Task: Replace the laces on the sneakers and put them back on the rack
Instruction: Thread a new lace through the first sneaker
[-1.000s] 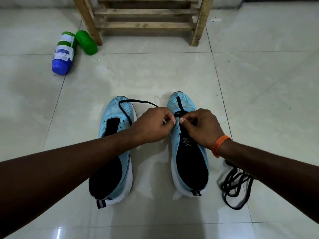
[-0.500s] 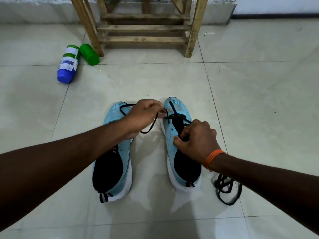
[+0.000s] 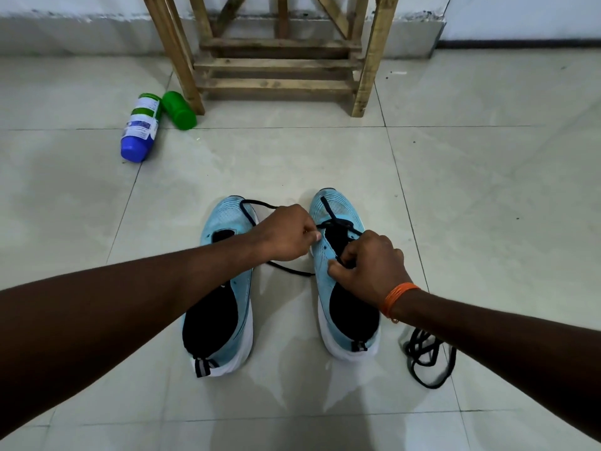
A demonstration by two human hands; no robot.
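Head view. Right sneaker [image 3: 320, 265]: on the floor beside left sneaker [image 3: 224, 222], well short of rack [image 3: 279, 63]. Black lace [image 3: 338, 222]: left hand [image 3: 286, 234] pinches one run, right hand [image 3: 367, 265] pinches it at the eyelets. Risk: an uneven tug would likely pull the lace out of a threaded eyelet.

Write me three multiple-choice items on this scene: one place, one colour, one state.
1. The spare lace bundle lies: A) draped over a chair; B) on the floor beside the right sneaker; C) inside a sneaker.
2. The wristband is: A) green; B) orange; C) white.
3. The left hand is: A) flat on the floor; B) holding a brush; C) gripping the black lace.
Key: B, it lies by that shoe's heel; B, orange shows at the right wrist; C, the lace runs through its fist.
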